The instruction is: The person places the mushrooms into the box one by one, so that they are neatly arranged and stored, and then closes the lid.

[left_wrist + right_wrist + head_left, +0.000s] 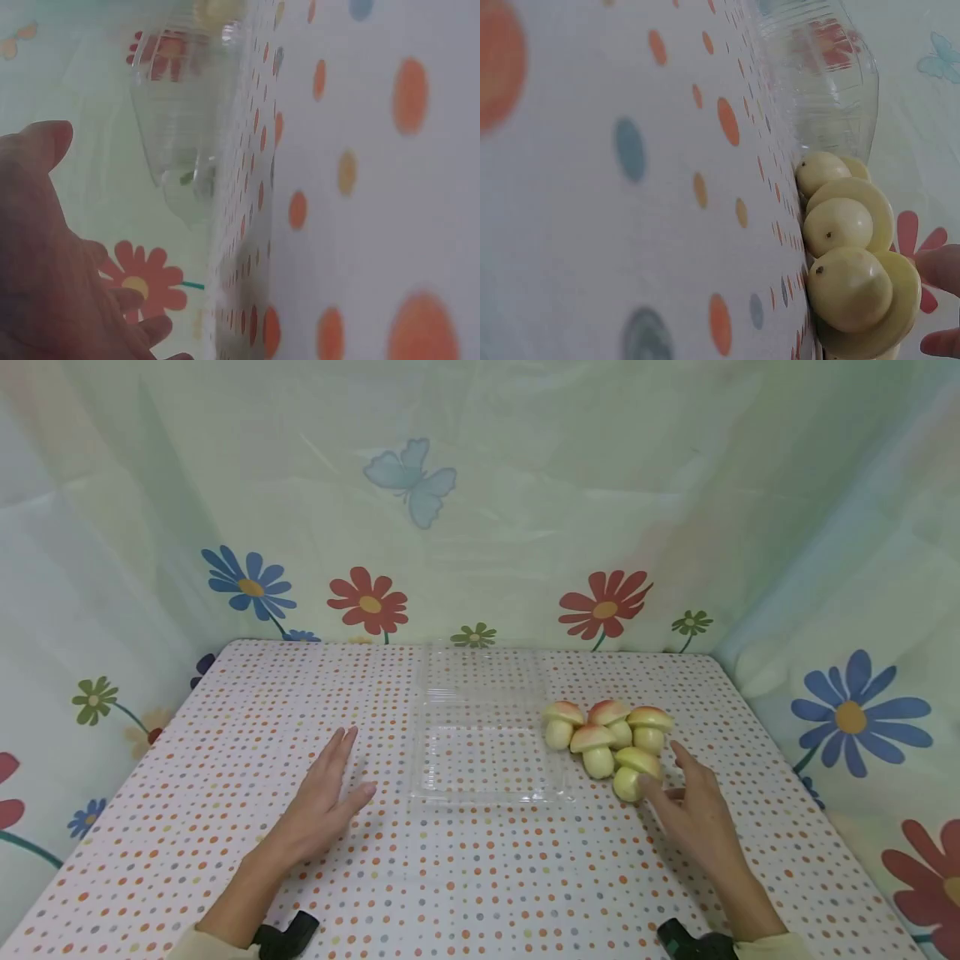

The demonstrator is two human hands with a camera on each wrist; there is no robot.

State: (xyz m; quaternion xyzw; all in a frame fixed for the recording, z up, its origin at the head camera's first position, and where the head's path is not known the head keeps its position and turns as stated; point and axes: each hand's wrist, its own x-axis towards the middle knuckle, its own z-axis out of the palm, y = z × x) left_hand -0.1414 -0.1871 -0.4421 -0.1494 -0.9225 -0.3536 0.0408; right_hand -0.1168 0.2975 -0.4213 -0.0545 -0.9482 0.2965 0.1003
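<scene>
At the middle of the tabletop in the head view, a clear, rectangular plastic container [487, 797] with a ridged edge lies on a white cloth with orange, grey and yellow dots [487, 868]. Just to its right sit five glossy, mushroom-shaped pieces with pale yellow-green stems and yellow caps, most blushed red [618, 733], bunched close together. My left hand [318, 810] is well apart from them on the container's left, fingers extended, thumb held away, holding nothing. My right hand [697, 818] reaches in at the nearest mushroom with thumb and fingers spread; the thumb tip is right at its stem, though I cannot tell whether it touches. Black devices [288, 935] sit at both my wrists, by pale yellow cuffs [772, 947]. Behind stands a pale green fabric backdrop with printed flowers and a blue butterfly [525, 543]. From my left wrist, that hand shows at the left edge, thumb apart from the fingers, with the container beyond and blurred pale yellow at the top. From my right wrist, the mushrooms are lined up along the cloth, small dark spots on their rounded stem ends, the container behind them; my fingertips [941, 268] come in from the right, just beside the nearest cap.
</scene>
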